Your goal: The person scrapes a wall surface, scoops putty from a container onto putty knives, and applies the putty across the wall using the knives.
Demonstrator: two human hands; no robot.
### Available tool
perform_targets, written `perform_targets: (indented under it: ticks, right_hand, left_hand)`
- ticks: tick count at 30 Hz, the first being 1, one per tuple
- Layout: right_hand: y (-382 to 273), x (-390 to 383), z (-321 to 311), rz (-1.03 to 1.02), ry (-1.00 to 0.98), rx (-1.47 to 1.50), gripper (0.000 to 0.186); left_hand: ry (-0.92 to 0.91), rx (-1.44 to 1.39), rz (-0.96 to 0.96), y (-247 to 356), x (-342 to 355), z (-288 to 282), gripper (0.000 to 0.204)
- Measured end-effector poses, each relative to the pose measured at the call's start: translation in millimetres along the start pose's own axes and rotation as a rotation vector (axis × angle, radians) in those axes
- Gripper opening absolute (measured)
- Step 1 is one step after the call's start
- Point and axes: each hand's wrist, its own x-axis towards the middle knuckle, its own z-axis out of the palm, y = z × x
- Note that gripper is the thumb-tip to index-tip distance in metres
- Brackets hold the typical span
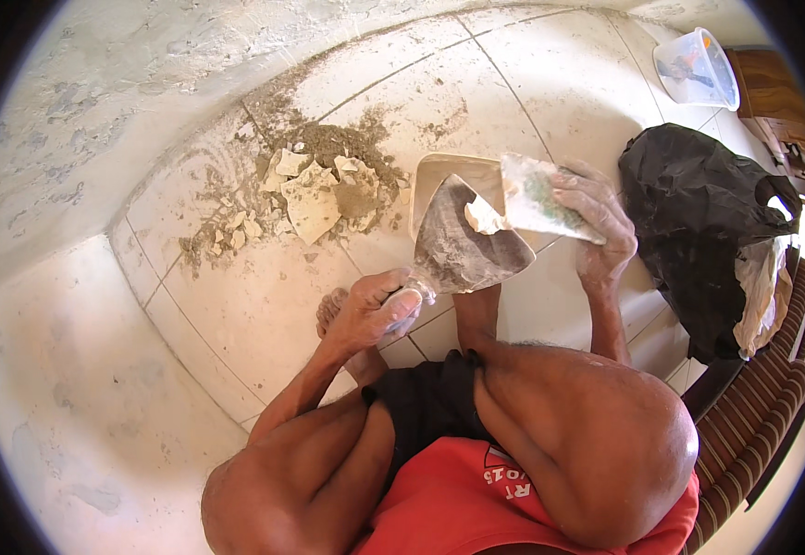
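Observation:
My left hand point(389, 303) is wrapped round the handle of a dusty grey trowel point(463, 250), whose broad triangular blade points away from me. A pale plaster chunk point(485, 215) shows against the blade, near its right edge. In my right hand point(603, 217) is a flat white piece with greenish stains point(541, 196), its left edge close to the chunk. What this piece is made of I cannot tell. Behind the blade stands a beige rounded-square container point(427, 171), partly hidden by it. Both hands are coated in pale dust.
Left of the container, broken plaster and grey rubble point(315, 199) lie on the white tiled floor point(264, 319) near the peeling wall point(125, 111). A black plastic bag point(699, 222) stands to the right. Beyond it is a clear plastic tub point(696, 69); a striped seat point(763, 398) is at the lower right.

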Motion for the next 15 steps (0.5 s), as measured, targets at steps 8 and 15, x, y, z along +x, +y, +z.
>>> perform_targets:
  ticks: [8,15]
  right_hand:
    - [0.3,20.4,-29.8,0.676,0.016,0.41,0.03]
    - [12.6,27.4,-9.5,1.038,-0.393,1.175,0.047]
  left_hand:
    - [-0.001,0.053,-0.086,4.4,3.7,-15.9,0.032]
    - [-0.039,0.125,-0.11,5.7,10.3,-18.3,0.028]
